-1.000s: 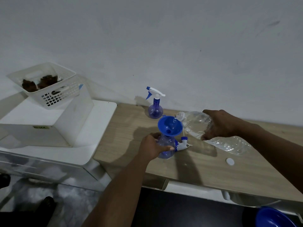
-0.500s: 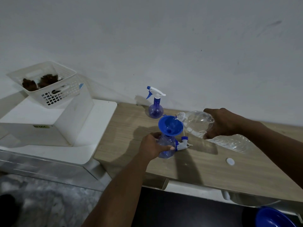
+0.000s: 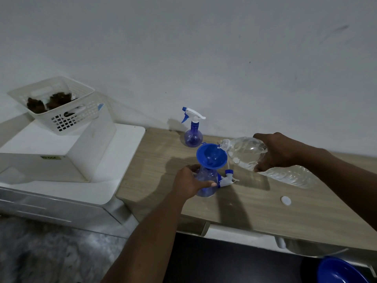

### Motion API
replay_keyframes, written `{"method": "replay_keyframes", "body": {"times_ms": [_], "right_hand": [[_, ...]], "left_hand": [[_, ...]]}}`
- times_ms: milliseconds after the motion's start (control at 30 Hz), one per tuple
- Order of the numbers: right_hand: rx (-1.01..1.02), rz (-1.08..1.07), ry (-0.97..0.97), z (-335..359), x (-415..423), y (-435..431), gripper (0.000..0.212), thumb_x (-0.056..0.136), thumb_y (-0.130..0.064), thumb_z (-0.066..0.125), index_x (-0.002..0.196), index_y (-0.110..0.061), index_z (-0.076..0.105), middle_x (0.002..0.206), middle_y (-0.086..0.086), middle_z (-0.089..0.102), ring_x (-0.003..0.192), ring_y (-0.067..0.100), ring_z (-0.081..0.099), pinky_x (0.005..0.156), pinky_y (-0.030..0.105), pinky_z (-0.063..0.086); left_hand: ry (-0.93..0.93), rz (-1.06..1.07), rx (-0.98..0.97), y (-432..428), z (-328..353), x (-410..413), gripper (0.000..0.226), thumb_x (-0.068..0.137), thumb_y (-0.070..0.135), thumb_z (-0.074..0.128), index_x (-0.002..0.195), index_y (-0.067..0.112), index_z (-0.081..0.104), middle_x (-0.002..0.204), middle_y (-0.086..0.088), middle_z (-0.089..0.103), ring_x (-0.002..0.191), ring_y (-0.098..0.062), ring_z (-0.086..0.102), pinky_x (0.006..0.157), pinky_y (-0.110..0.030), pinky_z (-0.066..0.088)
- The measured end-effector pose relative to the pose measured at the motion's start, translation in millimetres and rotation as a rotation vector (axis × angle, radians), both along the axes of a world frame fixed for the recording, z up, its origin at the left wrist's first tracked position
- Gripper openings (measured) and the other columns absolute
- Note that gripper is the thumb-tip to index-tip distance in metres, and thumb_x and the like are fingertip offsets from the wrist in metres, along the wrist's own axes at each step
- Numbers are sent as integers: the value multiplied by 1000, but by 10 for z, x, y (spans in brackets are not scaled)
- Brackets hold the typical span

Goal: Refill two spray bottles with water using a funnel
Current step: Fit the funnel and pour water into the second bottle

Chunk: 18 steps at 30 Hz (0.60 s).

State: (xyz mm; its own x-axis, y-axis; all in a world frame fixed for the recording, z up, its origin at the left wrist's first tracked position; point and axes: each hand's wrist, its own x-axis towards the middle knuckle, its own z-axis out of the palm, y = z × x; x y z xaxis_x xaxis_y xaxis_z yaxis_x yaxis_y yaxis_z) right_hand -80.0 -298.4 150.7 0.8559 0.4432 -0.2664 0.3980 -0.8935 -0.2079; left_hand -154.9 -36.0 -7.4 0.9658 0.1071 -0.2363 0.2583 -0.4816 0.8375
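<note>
Centre frame: spray bottle [image 3: 207,174] with funnel [image 3: 211,155] was gripped by left hand [image 3: 189,180]; tilted water bottle [image 3: 244,153], by right hand [image 3: 279,153].

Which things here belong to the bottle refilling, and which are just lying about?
For the job: spray bottle in left hand, blue funnel, water bottle in right hand, sprayer head, second spray bottle, white cap.
Lying about: white basket, white box, blue bowl.
</note>
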Motion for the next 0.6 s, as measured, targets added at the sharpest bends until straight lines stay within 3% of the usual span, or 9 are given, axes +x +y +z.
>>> {"method": "replay_keyframes", "body": {"times_ms": [133,233,300,467,600], "right_hand": [[-12,8,1,28,-5,8,70,58,-44,92,104,-28,42,78,-2,71,83,21,59,68,31,44],[-30,10,0,61,-16,4,75,59,-44,92,114,-23,46,77,-2,70,78,16,57,59,22,38],[-27,14,-5,75,-17,-6,72,59,-44,92,110,-23,45,74,-4,69,74,12,56,57,19,36],[-19,25,2,128,-21,9,71,60,-43,92,102,-29,37,70,-12,58,80,20,55,60,25,36],[-35,34,-5,174,-32,12,69,61,-43,92,103,-27,41,72,-13,56,82,21,56,56,18,35]], "left_hand": [[-1,-2,15,2,-16,7,80,57,51,94,124,20,64,106,13,66,98,-7,63,83,-21,49],[-5,1,24,6,-28,8,82,56,52,94,125,20,64,106,14,66,99,-7,63,86,-24,52],[-13,-7,26,6,-16,6,79,57,52,94,123,21,64,104,15,65,98,-7,63,86,-24,52],[-19,-6,21,8,-19,2,78,56,53,94,122,22,65,105,13,68,96,-6,63,84,-23,52],[-29,-4,18,9,-4,-3,73,58,50,94,118,22,66,101,15,65,95,-7,63,85,-25,53]]}}
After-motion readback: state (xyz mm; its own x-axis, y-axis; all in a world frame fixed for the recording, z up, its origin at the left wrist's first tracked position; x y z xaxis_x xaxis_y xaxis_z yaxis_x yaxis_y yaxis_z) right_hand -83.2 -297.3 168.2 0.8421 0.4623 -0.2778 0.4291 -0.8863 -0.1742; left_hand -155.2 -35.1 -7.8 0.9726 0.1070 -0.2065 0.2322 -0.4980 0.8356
